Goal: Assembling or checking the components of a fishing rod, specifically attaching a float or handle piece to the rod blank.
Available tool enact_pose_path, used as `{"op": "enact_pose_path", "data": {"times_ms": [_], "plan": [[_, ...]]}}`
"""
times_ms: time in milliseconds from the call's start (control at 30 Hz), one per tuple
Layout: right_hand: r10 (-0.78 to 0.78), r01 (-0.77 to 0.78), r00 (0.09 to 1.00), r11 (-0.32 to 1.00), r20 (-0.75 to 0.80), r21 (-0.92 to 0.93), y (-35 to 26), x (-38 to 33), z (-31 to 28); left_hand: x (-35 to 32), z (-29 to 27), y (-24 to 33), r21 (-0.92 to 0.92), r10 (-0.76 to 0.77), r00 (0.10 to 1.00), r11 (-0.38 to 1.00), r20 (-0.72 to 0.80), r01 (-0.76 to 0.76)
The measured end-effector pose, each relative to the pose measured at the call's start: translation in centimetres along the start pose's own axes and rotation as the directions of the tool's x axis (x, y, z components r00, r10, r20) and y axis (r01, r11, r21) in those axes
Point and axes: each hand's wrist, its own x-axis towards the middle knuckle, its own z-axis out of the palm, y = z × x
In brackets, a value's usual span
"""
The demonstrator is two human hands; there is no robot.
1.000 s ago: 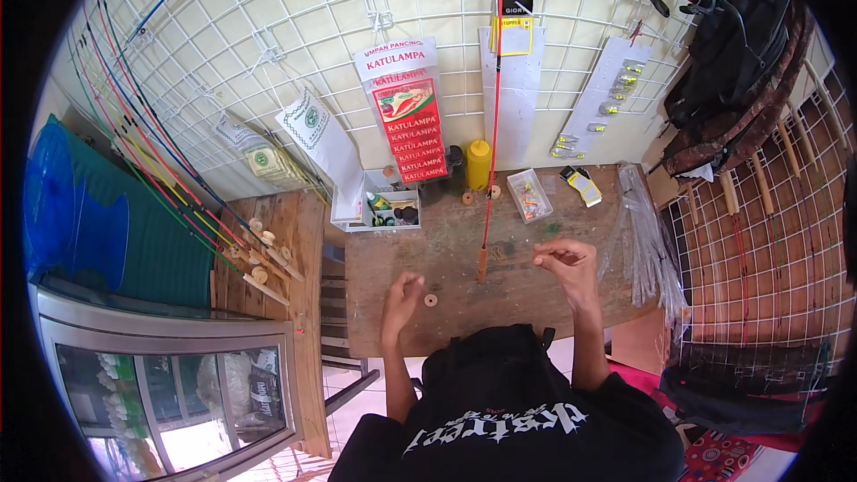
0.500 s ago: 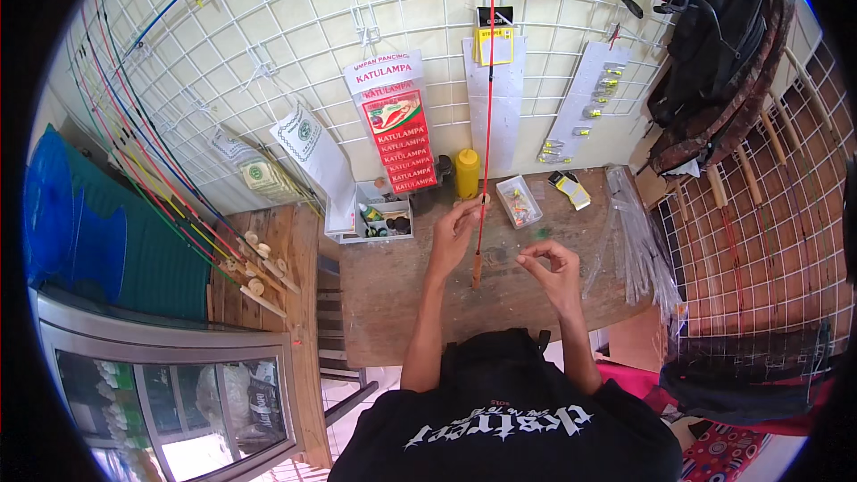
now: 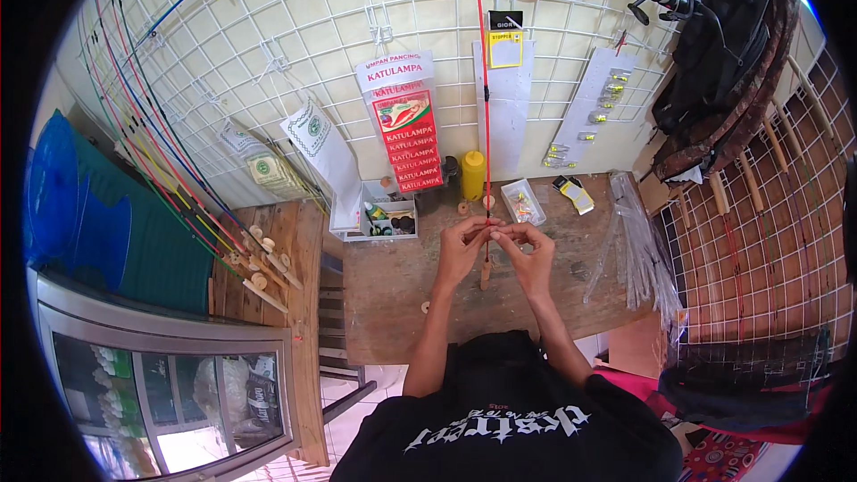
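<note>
A thin red fishing rod rises from the wooden table toward the top of the view, its short light-brown grip pointing at me. Just above that grip, the fingers of my left hand are closed on the rod. My right hand meets them from the other side, thumb and forefinger pinched together at the rod. Whatever lies between the right fingertips is too small to make out. A small cork ring lies beyond my left hand, and another pale ring lies nearer me.
Behind the hands stand a yellow squeeze bottle, a white tray of small parts and a white box of bottles. Clear plastic tubes lie at the right. More rods lean at the left; a wire grid holds hanging packets.
My right hand has moved up and left, from apart to meeting my left hand at the rod. The rod's upper part leans slightly further left, and the view has shifted a little.
</note>
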Motion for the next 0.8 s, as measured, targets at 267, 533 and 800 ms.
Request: {"op": "enact_pose_path", "data": {"times_ms": [267,533,800], "plan": [[0.043,-0.041,0.997,0.999,-0.060,0.034,0.5,-0.1,0.5,-0.2,0.5,-0.9,-0.027,-0.009,1.000,1.000,-0.005,0.009],[0.096,-0.082,0.990,0.988,-0.101,0.132,1.3,-0.1,0.6,-0.3,0.6,-1.4,0.038,-0.003,0.999,0.999,-0.038,0.005],[0.072,-0.058,0.991,0.992,-0.116,0.116,1.4,0.2,0.7,-0.4,1.0,-1.5,0.029,-0.060,0.996,0.998,-0.072,0.062]]}}
